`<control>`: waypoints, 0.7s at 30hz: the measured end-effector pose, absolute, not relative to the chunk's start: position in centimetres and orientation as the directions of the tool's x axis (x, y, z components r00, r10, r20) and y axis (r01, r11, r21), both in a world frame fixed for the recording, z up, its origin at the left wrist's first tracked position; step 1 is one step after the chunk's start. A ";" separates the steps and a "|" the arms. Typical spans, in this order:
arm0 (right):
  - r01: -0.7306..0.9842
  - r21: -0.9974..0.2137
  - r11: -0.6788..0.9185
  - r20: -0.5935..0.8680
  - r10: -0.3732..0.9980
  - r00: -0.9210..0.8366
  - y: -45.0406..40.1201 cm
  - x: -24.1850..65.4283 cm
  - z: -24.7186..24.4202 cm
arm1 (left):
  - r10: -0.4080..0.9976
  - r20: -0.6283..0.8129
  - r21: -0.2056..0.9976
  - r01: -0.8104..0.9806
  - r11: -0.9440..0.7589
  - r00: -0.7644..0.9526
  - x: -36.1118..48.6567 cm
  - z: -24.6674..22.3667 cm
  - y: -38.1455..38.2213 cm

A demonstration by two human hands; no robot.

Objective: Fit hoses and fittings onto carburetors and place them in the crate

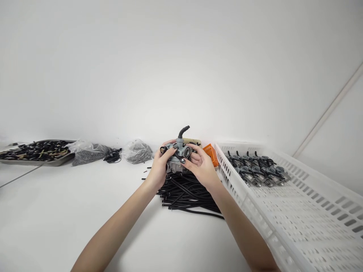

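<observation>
Between my two hands I hold a grey metal carburetor (179,148), with a bent black rubber boot (183,131) sticking up from its top. My left hand (161,164) grips its left side, the thumb laid across the body. On the right, my right hand (200,162) closes round the other side, near the round bore. The carburetor is held above a pile of black rubber hoses (187,192) on the white table (70,211). My fingers hide parts of its lower body.
At right, a white plastic crate (249,204) holds several carburetors (256,170) at its far end. An orange basket (211,154) stands behind my right hand. Leftward are bags of small parts (137,151), (90,153), a black bundle (112,155) and a tray of black parts (61,161).
</observation>
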State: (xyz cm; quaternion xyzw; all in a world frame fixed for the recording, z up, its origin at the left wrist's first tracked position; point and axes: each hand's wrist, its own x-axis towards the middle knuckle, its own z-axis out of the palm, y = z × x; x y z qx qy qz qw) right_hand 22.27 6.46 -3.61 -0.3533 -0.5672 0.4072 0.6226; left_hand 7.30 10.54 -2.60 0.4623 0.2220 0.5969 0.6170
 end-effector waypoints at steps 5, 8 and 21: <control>0.063 -0.862 0.503 0.507 0.859 0.069 5.4 24.0 -2.2 | 0.919 0.111 0.864 -0.494 0.099 0.378 7.5 -2.7 10.3; -0.027 -0.843 0.538 0.534 0.841 0.087 5.4 24.4 -1.7 | 0.829 -0.005 0.863 -0.416 0.286 0.560 8.0 -3.1 9.8; -0.155 -0.851 0.502 0.504 0.863 0.027 6.0 24.9 -1.4 | 0.729 -0.133 0.771 -0.392 0.502 0.672 8.0 -2.9 9.3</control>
